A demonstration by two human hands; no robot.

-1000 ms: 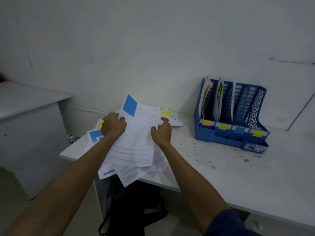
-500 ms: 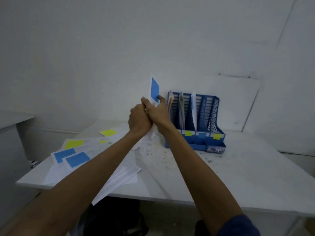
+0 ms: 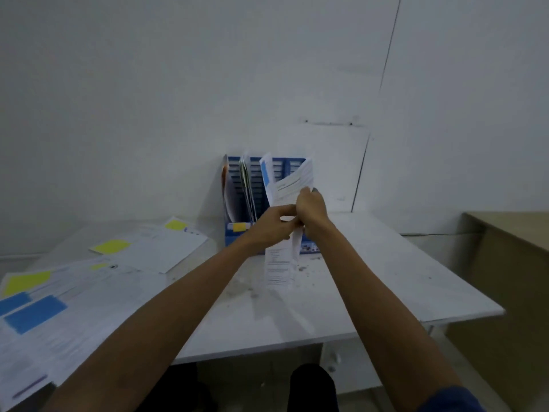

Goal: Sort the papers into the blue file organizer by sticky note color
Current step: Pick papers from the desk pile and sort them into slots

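Observation:
Both hands hold one white printed paper (image 3: 292, 181) upright in front of the blue file organizer (image 3: 237, 185). My left hand (image 3: 271, 224) pinches the sheet's middle, and my right hand (image 3: 312, 208) grips it just beside. A blue sticky note (image 3: 265, 173) shows at the paper's upper left edge. The sheet's lower part hangs down toward the table. The organizer stands against the wall with papers in its left slots; a yellow label (image 3: 241, 226) shows on its front. Loose papers (image 3: 89, 281) with yellow and blue sticky notes lie spread on the left.
The white table (image 3: 371, 281) carries small crumbs of debris in front of the organizer. A brown cabinet (image 3: 511, 263) stands at the right. A dark bag sits on the floor under the table's front edge.
Both hands carried the blue-noted paper from the pile on the left over to the organizer and turned it upright. The camera view swung right with them.

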